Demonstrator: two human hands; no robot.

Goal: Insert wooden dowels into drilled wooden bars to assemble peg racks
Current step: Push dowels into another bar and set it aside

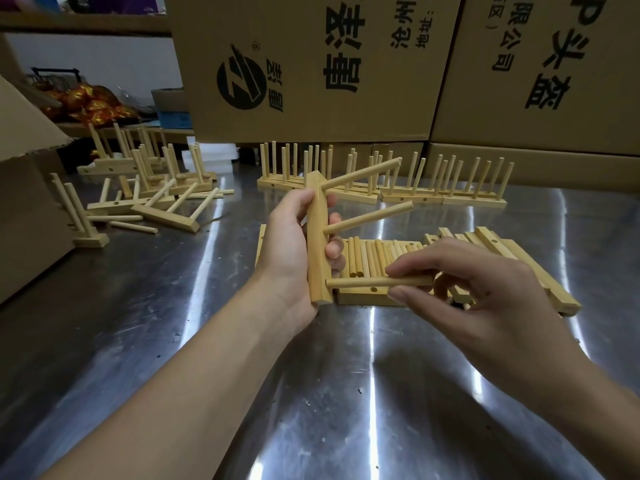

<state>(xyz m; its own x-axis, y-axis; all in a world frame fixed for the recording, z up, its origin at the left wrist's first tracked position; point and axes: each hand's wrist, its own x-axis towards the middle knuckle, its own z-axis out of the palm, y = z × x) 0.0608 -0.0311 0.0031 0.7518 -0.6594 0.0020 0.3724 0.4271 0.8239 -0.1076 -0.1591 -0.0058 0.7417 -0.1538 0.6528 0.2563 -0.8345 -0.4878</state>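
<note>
Left hand is wrapped round the bar, holding it upright above the steel worktop, fingers curled behind it. Two seated pegs already jut out to the right of the bar, angled up. Right hand pinches a dowel between thumb and fingertips, level, its left end meeting the bar's face near the bottom; whether the tip is in the hole, I cannot tell. Just behind and below it lies a bed of loose dowels on flat spare bars, close under the right hand. Further back, a row of finished racks stands pegs-up against the big cardboard boxes. Off to the left, tumbled racks and stray pegs sprawl beside another open carton.
</note>
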